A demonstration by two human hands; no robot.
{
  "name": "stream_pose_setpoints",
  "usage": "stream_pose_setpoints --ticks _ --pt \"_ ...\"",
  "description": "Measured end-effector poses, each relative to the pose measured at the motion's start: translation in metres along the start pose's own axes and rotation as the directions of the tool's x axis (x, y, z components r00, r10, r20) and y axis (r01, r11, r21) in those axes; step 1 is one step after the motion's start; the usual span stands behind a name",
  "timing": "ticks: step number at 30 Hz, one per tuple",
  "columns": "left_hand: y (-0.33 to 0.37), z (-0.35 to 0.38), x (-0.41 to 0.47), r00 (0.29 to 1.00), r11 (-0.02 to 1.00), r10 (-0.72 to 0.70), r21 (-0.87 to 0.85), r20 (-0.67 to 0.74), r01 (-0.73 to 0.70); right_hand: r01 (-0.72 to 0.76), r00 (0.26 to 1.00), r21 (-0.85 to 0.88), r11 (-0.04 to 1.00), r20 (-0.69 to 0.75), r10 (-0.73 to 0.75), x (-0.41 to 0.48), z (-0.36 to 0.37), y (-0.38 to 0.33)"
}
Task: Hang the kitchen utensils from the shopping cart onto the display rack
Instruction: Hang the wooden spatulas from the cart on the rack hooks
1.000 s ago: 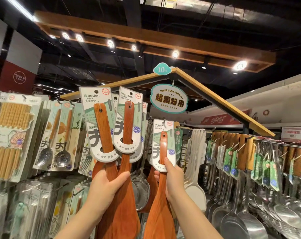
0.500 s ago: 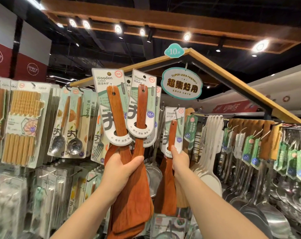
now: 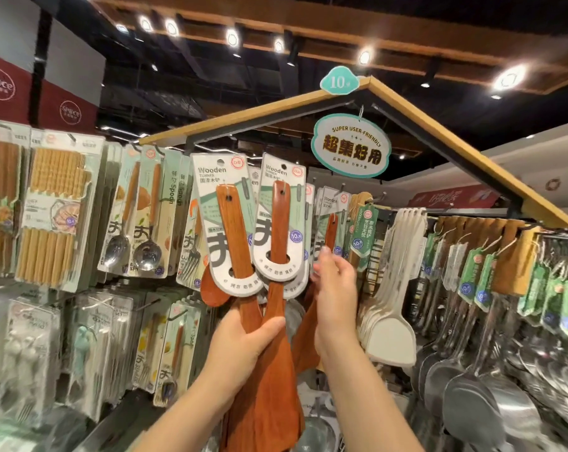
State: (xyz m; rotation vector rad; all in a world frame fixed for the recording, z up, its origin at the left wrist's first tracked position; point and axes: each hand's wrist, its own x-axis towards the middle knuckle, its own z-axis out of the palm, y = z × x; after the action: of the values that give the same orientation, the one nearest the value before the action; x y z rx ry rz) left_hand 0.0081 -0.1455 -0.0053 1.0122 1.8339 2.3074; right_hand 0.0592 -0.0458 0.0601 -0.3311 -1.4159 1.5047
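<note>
- Head view: left fingers [image 3: 269,326] clamped round the necks of a bunch of wooden turners [image 3: 276,380]. Thumb lies across the front, the other fingers are hidden behind the wood.
- Right fingers [image 3: 327,260] roughly straight, slightly apart, motion-blurred, holding nothing visible. Can't tell if the tips touch the card in front of them.
- Left hand [image 3: 243,347] holds the bunch upright, blades down, backing cards [image 3: 211,207] fanned at the top. At least two turners; more may sit behind.
- Right hand [image 3: 336,291] is just beside the bunch's right side, in front of a hung turner [image 3: 330,230] on the display rack [image 3: 455,140].
- Hung turner is in the rack's upper row, near the middle, under the roof peak. Its hook is hidden by the cards.
- Judgement: the bunch is not yet hung, and the step in hand is taking the next turner off it.
- To do it well:
  - pinch one card near its top edge
  - lift it clear of its neighbour so the cards don't snag
  - line the hang hole up with the hook tip and slide it straight back
  - let go only once it hangs free
- Keep the left grip firm; the fanned bunch could slip when one is pulled.
- Around: spoon packs [image 3: 139,223] toward the rack's left edge, white spatulas [image 3: 393,288] and steel ladles [image 3: 471,402] toward the right.
</note>
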Motion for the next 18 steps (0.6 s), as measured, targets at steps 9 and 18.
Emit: stream_pose_setpoints --ticks 9,18 --pt "0.001 0.019 -0.043 0.999 0.989 0.011 -0.147 0.042 -0.005 0.113 0.982 -0.438 0.892 0.187 -0.033 -0.044 -0.003 0.007" --pt "-0.003 0.023 -0.066 0.996 0.983 -0.078 -0.16 0.051 0.085 -0.087 0.978 -0.056 0.995 0.184 0.096 -0.053 -0.026 0.024"
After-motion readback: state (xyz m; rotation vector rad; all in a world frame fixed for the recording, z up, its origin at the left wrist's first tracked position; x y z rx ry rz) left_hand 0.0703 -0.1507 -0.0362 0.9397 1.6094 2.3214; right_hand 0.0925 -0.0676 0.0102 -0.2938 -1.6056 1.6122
